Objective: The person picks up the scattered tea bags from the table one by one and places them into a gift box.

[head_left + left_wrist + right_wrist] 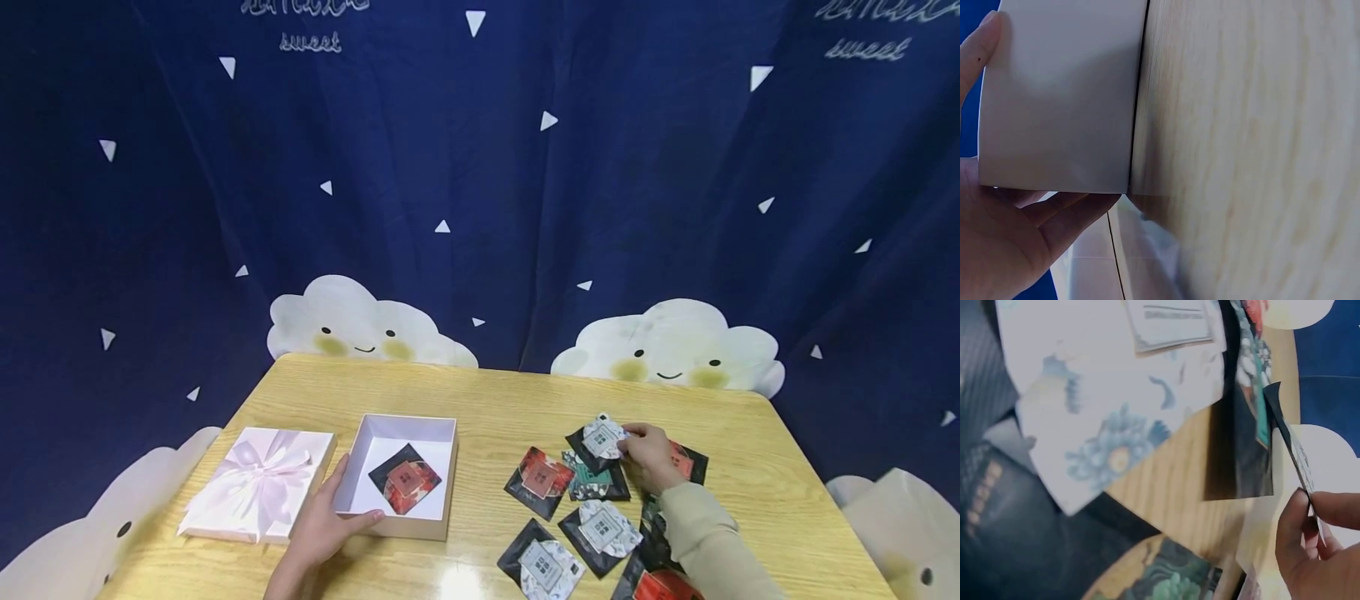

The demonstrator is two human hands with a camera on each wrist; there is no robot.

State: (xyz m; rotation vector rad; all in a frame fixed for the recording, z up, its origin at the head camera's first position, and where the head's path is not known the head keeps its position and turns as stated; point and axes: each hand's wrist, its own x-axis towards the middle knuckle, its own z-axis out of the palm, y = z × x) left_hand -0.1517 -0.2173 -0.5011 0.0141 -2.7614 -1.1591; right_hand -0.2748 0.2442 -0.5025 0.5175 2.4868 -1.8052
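A white open box (415,527) stands left of the middle of the table, with one black-and-red square sachet (406,478) lying inside. At its near left corner my left hand (321,527) grips the box, thumb along the front wall and fingers along the left side. My right hand (652,454) pinches a black-and-white square sachet (598,442) by its edge between thumb and fingers. In the right wrist view this sachet (1297,453) is seen nearly edge-on, raised off the table. Below it lies a green-labelled sachet (592,478).
Left of the box lies a white lid with a pale ribbon bow (262,483). Several sachets are spread on the right: a red one (539,482), two white-patterned ones (602,533), and others partly hidden by the right sleeve (705,533). A dark blue curtain (495,183) hangs behind the table.
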